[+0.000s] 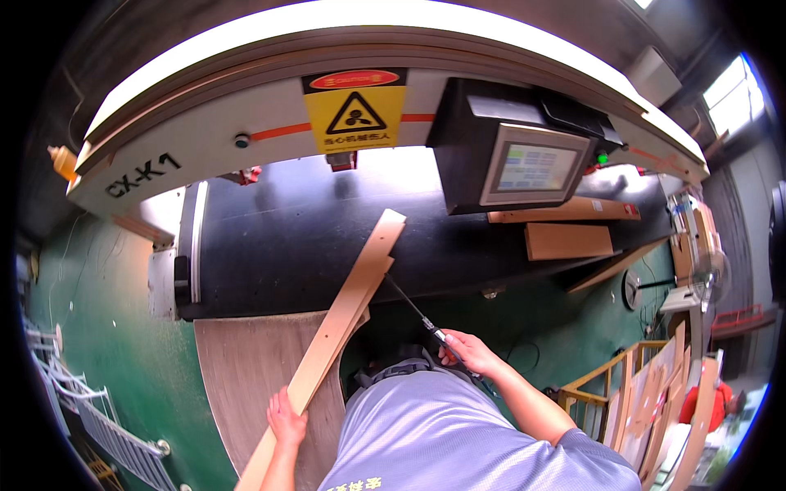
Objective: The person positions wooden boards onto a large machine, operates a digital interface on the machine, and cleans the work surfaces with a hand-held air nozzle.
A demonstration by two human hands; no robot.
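Note:
A pair of long, light wooden boards (342,309) lies slanted across the scene, one partly over the other, with small dark holes in the upper face. My left hand (286,419) is closed around their near part, and their far ends reach over the black machine table. In my right hand (467,352), fingers wrapped round its grip, is an air blow gun (434,328) with a long thin dark nozzle. Its tip points up and left, close to the edge of the boards. Part of the gun's handle is hidden by my fingers.
The black machine table (286,245) runs across in front, under a white beam with a yellow warning sign (357,113) and a screen (536,168). More wooden pieces (569,242) lie on its right. A wood-grain panel (246,360) sits below the boards; a yellow-framed cart (591,383) holds boards at right.

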